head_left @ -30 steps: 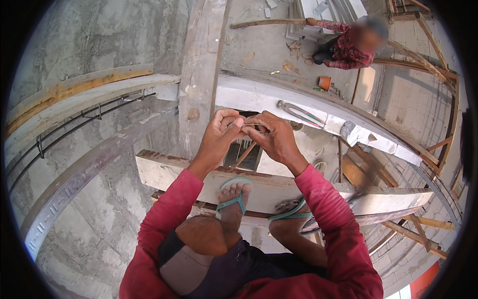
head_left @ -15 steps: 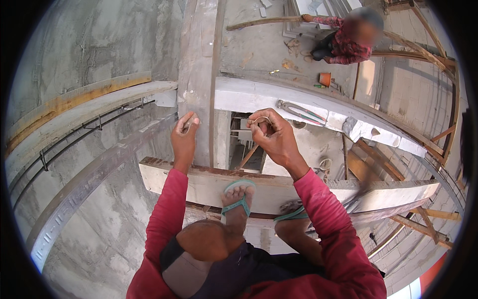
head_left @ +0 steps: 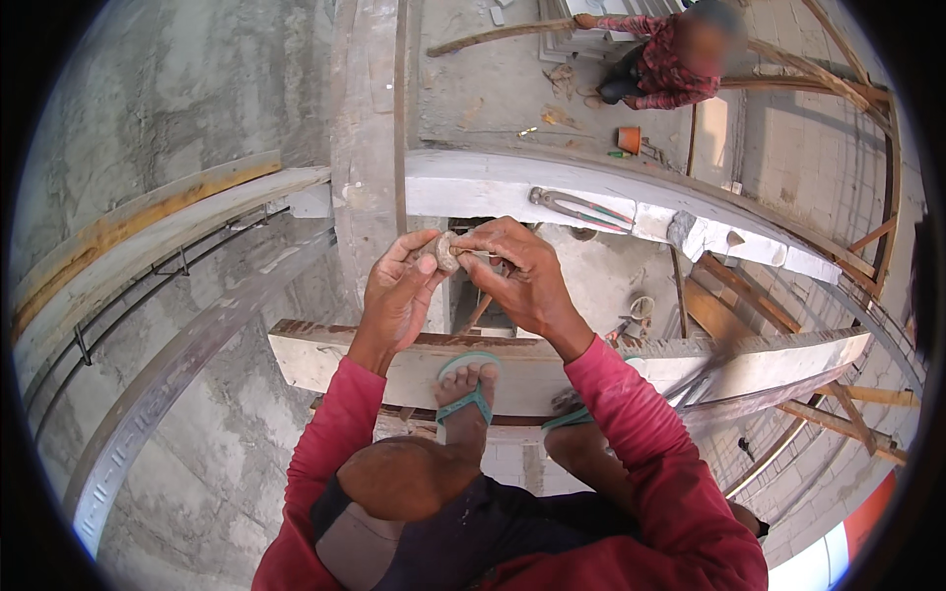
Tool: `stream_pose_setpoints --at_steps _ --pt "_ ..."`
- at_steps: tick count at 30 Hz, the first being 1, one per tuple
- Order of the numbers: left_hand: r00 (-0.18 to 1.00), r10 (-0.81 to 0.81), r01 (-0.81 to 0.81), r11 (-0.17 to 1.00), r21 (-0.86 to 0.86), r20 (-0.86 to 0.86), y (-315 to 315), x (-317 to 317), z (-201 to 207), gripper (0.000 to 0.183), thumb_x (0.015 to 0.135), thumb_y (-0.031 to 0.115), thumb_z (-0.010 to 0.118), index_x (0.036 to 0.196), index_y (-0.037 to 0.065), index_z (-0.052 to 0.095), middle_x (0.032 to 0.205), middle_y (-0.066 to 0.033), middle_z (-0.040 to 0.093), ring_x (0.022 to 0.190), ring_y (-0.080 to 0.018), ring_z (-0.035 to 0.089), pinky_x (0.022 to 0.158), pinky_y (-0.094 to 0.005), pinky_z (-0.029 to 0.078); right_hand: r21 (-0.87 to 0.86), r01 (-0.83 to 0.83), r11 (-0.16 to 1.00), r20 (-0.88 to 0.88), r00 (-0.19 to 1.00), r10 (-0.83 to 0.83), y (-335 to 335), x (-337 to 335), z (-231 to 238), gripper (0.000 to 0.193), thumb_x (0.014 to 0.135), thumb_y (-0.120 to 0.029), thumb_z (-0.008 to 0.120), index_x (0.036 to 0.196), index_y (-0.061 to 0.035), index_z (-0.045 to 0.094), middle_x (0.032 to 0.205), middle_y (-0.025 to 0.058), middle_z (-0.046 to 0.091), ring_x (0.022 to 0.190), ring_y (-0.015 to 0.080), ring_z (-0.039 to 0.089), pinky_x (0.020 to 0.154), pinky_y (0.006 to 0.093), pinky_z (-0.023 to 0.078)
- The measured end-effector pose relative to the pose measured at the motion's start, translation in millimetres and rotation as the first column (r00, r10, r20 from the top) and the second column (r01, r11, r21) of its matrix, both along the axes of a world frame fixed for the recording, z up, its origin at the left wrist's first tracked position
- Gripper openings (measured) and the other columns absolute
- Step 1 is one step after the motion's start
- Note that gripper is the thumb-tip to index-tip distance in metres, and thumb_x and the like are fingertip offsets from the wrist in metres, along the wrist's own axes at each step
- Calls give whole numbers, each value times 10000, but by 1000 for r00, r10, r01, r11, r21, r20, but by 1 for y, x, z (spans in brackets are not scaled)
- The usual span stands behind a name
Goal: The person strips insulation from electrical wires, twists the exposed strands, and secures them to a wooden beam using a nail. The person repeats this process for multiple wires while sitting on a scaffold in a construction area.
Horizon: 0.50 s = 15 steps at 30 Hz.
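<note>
My left hand (head_left: pixel 396 300) pinches a small round, grey-beige lump (head_left: pixel 447 254), perhaps stone or mortar, between thumb and fingers. Against its right side, my right hand (head_left: pixel 527 278) has thumb and fingertips closed on a thin pale wire (head_left: pixel 481 253), partly hidden by the fingers. Both hands meet above a gap, just beyond the wooden board (head_left: pixel 562 369) where my sandalled foot (head_left: pixel 467 389) rests. Past the right hand, pincers (head_left: pixel 572 205) with worn red and green handles lie on a white beam (head_left: pixel 473 185).
A grey upright form (head_left: pixel 367 128) rises beyond my left hand. Grey lumps (head_left: pixel 681 229) sit on the beam's right part. Below, a person (head_left: pixel 670 64) grips a wooden pole (head_left: pixel 503 36), near an orange bucket (head_left: pixel 629 140). Timber props (head_left: pixel 749 291) stand at right.
My hands have come together from apart, the left moving right and the right slightly left. The wire now meets the round lump, which has come into view.
</note>
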State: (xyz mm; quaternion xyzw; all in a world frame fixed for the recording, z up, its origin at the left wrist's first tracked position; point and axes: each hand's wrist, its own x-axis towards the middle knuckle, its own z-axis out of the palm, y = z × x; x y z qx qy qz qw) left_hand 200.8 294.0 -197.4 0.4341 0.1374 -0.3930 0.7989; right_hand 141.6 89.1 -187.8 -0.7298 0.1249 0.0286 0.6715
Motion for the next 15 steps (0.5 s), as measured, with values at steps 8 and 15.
stream_pose_setpoints --at_steps 8,15 --pt "995 -77 67 988 139 62 -3 -2 4 483 1017 130 766 1415 -48 560 1329 -150 667 1211 -182 659 1075 -340 535 -191 -72 979 125 987 97 -15 -3 0 281 903 -17 816 1179 -54 783 1094 105 762 954 217 732 790 338 601" --pt "981 -146 114 968 225 131 -7 -1 10 487 1006 153 791 1396 -52 580 1319 -138 670 1198 -162 651 1050 -303 531 -157 -81 984 94 991 96 -18 -6 0 249 916 -30 813 1163 -40 789 1071 119 772 902 219 739 768 339 611"
